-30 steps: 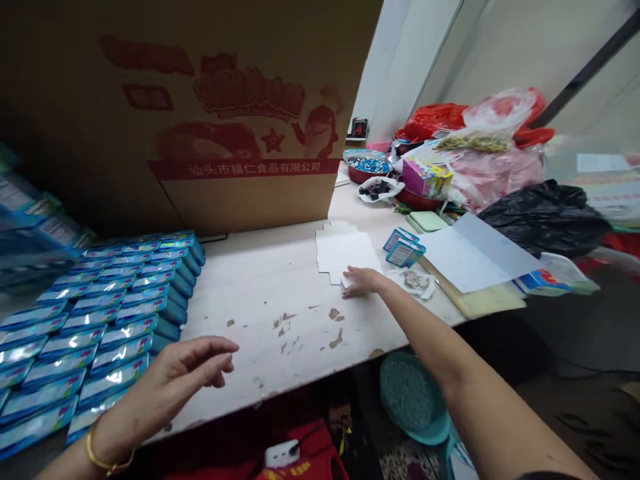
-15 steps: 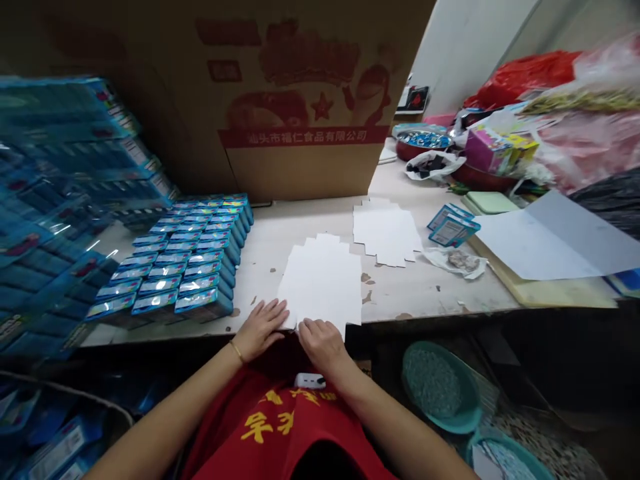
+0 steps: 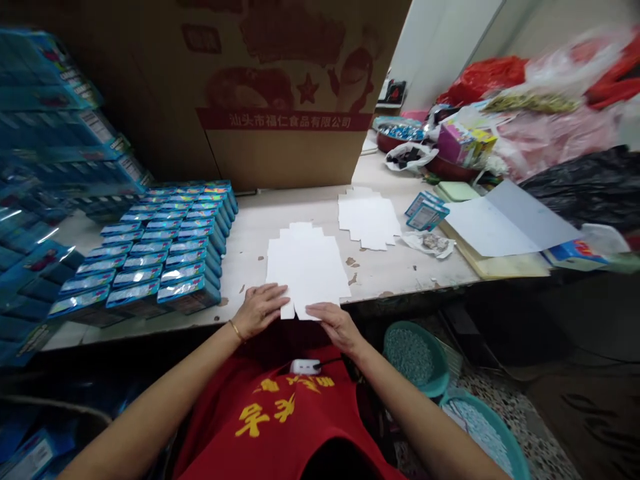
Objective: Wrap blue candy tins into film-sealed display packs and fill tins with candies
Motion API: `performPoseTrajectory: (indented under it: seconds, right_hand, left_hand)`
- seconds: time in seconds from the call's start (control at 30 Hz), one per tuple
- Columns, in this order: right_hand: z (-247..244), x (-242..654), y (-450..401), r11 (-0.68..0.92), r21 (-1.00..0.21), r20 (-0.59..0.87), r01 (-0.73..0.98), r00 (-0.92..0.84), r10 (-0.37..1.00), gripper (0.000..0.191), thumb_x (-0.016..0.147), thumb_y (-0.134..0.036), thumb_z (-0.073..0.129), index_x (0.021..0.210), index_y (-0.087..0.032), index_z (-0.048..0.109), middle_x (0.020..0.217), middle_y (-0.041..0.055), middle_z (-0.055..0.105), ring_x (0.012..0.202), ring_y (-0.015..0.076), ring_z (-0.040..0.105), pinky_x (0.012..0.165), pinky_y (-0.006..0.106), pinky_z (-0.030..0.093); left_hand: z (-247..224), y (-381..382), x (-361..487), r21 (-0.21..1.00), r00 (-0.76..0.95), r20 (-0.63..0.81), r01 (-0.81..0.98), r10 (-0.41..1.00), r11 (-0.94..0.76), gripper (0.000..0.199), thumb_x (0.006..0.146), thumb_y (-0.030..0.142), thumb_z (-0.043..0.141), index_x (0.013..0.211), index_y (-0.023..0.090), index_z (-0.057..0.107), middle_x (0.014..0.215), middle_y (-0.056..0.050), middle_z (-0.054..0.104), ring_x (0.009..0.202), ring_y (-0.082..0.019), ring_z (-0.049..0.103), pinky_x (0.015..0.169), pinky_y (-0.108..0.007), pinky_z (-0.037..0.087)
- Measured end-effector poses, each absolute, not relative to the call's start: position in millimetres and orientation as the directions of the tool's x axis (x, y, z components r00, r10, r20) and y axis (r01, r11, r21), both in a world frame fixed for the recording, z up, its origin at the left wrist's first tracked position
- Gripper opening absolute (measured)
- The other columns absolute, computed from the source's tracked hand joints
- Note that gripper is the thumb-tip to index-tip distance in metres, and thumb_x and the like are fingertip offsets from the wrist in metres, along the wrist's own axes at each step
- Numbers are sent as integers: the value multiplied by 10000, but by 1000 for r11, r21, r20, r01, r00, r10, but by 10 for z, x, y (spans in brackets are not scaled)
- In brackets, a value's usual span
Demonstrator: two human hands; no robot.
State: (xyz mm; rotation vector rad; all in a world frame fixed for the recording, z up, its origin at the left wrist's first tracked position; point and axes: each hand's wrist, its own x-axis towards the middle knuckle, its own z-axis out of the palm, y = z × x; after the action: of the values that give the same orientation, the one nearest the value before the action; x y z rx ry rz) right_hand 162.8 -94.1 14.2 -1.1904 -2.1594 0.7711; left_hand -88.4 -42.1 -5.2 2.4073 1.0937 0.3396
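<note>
A white cut-out sheet point(image 3: 307, 263) with stepped edges lies flat at the table's front edge, a narrow slit in its near side. On its near left corner rests my left hand point(image 3: 261, 309), fingers stretched out and thumb apart. My right hand point(image 3: 340, 325) lies with extended fingers on the near right edge; its thumb is mostly hidden. A second white cut-out point(image 3: 369, 219) lies farther back to the right, untouched. Several rows of blue packages point(image 3: 147, 257) stand to the left of my left hand.
Behind the sheets stands a large cardboard box point(image 3: 285, 157). Blue packages are stacked at far left point(image 3: 60, 127). To the right are two small blue boxes point(image 3: 426, 212), a folded white sheet point(image 3: 505, 223) and plastic bags point(image 3: 555, 127). Green basins point(image 3: 437, 373) sit below the table.
The near sheet has turned slightly and its near edge now lies flatter. My right hand has gone from curled fingers to extended ones. The whole view has shifted to the right.
</note>
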Motion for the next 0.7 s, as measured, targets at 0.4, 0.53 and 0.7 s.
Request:
performPoseTrajectory:
  seconds: [0.4, 0.53, 0.7]
  right_hand:
    - [329, 1773, -882, 672, -344, 33, 656, -707, 706, 570, 785, -360, 537, 1301, -201, 353, 1298, 62, 455, 1232, 201, 326, 1007, 366, 293]
    - [324, 2128, -695, 584, -299, 35, 754, -603, 797, 339, 815, -243, 498, 1154, -263, 517, 1210, 21, 529, 1122, 180, 424, 943, 349, 333]
    - [357, 2073, -423, 534, -300, 35, 790, -550, 834, 164, 830, -261, 491, 893, -246, 642, 956, -15, 635, 881, 127, 511, 795, 283, 375]
  left_hand:
    - [464, -200, -276, 223, 763, -210, 646, 611, -730, 229, 762, 66, 434, 747, 165, 640, 782, -92, 603, 836, -232, 500, 680, -350, 396]
    - [416, -129, -304, 230, 775, -193, 632, 601, -740, 252, 769, 67, 419, 692, 178, 632, 740, -79, 592, 776, -215, 489, 673, -339, 378]
    - [340, -89, -362, 329, 798, -125, 594, 590, -734, 348, 861, 167, 333, 678, 183, 627, 735, -70, 598, 742, -200, 495, 683, -325, 376]
